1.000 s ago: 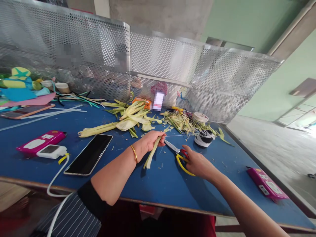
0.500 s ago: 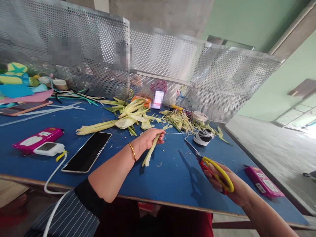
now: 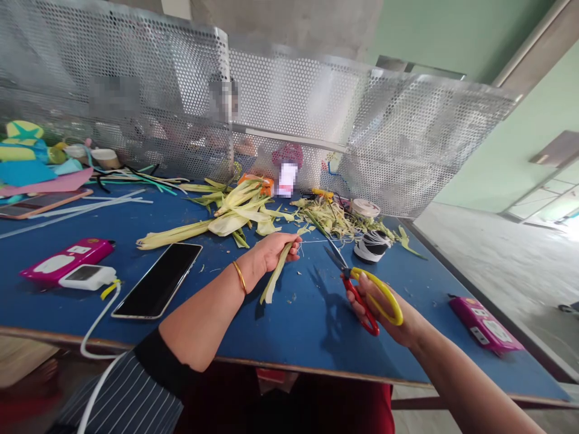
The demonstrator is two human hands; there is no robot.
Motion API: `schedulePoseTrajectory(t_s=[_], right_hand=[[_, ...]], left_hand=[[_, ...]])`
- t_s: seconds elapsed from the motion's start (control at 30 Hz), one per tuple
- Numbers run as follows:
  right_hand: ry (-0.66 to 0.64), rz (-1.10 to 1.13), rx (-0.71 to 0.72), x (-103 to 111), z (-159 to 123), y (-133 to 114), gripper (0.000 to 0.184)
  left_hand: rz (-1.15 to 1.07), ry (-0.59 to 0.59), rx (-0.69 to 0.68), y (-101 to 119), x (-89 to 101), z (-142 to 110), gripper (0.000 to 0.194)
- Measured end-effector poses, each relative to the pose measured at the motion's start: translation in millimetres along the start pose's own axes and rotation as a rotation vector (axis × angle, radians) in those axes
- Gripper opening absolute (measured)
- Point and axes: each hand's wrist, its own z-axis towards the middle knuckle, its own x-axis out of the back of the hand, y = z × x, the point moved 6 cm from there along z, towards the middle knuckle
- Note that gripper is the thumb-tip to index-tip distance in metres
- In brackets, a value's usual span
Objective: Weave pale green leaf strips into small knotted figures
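Observation:
My left hand [image 3: 277, 252] pinches a strip of pale corn husk [image 3: 275, 278], whose wide end hangs down over the blue table. White thread [image 3: 314, 242] stretches from my left fingers toward a black-and-white spool [image 3: 371, 247] at the right. In my right hand [image 3: 384, 310] are scissors [image 3: 371, 300] with red and yellow handles. Their blades are apart and point up-left, close to the thread; whether they touch it I cannot tell. Behind my left hand lies a bundle of corn husks [image 3: 235, 218], with a heap of husk scraps [image 3: 332, 216] to its right.
A black-screened phone [image 3: 158, 280], a magenta pack [image 3: 72, 260] and a white corded device [image 3: 88, 276] lie at left. Another magenta pack [image 3: 486, 325] sits near the right edge. A perforated metal screen [image 3: 289, 96] stands along the back, with a person behind it.
My right hand has moved left with the scissors, and the blades have opened and come nearer the thread. My left hand keeps its pinch on the husk strip.

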Motion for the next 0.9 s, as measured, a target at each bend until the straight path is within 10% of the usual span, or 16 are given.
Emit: schedulePoseTrajectory(t_s=[0.33,0.53,0.67,0.77,0.9], right_hand=[[0.19,-0.259,0.076,3,35,-6,0.056],[0.372,-1.283,0.144,18,34,-11,0.039],[0.267,-1.742,0.095,3,32,-23,0.028],[0.235,-1.648,0.271,-13,45,-50,0.023],[0.132,-0.821,0.618,-36,74,-79,0.03]], left_hand=[[0.029,0.026,-0.035,3,-2.1,-4,0.027],[0.051,0.063,-0.108,13,-0.3,-9,0.027],[0.097,0.021,-0.129,18,-4.0,-16,0.026],[0.104,-0.04,-0.141,17,-10.4,-20,0.024],[0.06,-0.134,-0.123,11,-18.4,-22,0.021]])
